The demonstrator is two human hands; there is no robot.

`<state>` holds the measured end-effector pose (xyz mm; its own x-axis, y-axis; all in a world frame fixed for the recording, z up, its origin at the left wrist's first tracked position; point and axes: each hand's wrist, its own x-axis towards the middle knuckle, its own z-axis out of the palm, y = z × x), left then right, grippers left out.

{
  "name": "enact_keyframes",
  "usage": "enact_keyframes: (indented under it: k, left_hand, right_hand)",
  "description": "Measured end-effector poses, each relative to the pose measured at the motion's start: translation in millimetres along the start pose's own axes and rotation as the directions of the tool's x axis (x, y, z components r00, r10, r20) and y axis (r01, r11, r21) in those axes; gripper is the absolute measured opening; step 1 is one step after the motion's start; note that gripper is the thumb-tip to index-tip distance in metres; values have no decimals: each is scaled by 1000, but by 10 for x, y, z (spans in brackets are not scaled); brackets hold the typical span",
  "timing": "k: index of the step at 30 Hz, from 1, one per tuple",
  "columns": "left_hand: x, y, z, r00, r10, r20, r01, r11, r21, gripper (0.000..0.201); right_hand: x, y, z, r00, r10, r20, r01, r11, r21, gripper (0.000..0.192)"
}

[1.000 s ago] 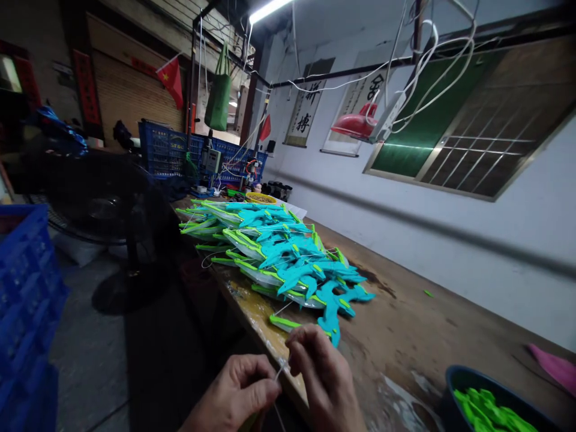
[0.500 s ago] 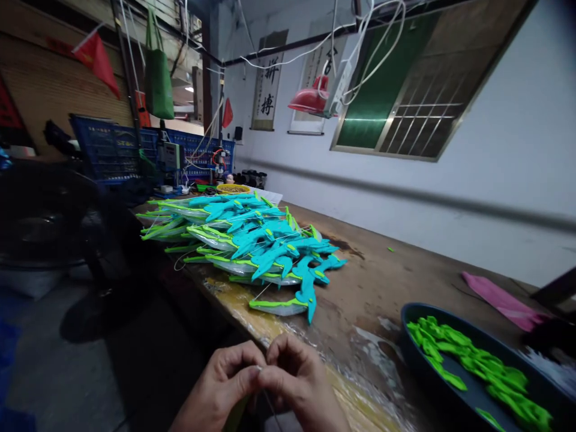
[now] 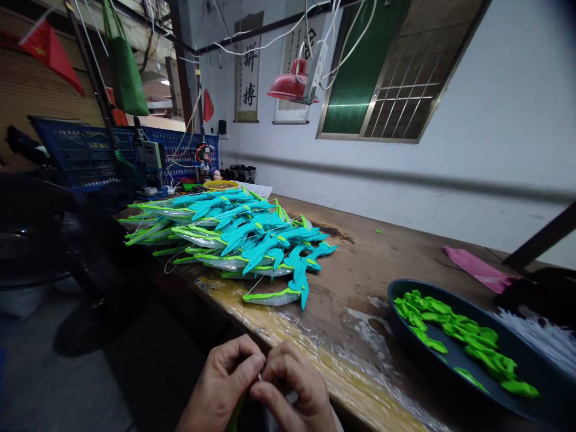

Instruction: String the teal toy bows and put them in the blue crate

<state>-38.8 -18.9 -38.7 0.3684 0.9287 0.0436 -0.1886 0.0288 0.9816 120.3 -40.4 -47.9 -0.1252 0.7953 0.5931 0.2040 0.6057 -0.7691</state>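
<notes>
Your left hand (image 3: 224, 384) and right hand (image 3: 290, 390) meet at 6 o'clock, fingertips pinching a thin white string (image 3: 260, 377) between them so it stays tight. The toys (image 3: 243, 240) lie piled at 11 o'clock on the table (image 3: 382, 264), and the tray (image 3: 454, 360) sits at 3 o'clock, close enough to reach.
</notes>
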Motion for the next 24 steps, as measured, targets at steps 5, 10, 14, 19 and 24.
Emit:
enact_keyframes:
  k: [5,10,14,19,24]
  left_hand:
    - [8,-7,7,1000,-1,2,1,1000,-10,39]
    - [9,8,-9,998,-47,52,53,990,-133,35]
    - [16,9,-43,989,-72,128,96,976,-194,33]
    - [36,13,-65,990,-42,137,52,996,-74,32]
    - [26,18,-17,990,12,142,-8,1000,-24,37]
  right_hand:
    - [1,21,59,990,79,-115,-74,996,47,35]
    - [-122,127,206,908,410,-91,-353,862,364,36]
    - [-116,118,268,860,504,-80,-369,722,586,42]
    - [-88,122,227,879,477,-6,-373,696,614,42]
    - [-120,142,250,862,494,-116,-306,688,658,46]
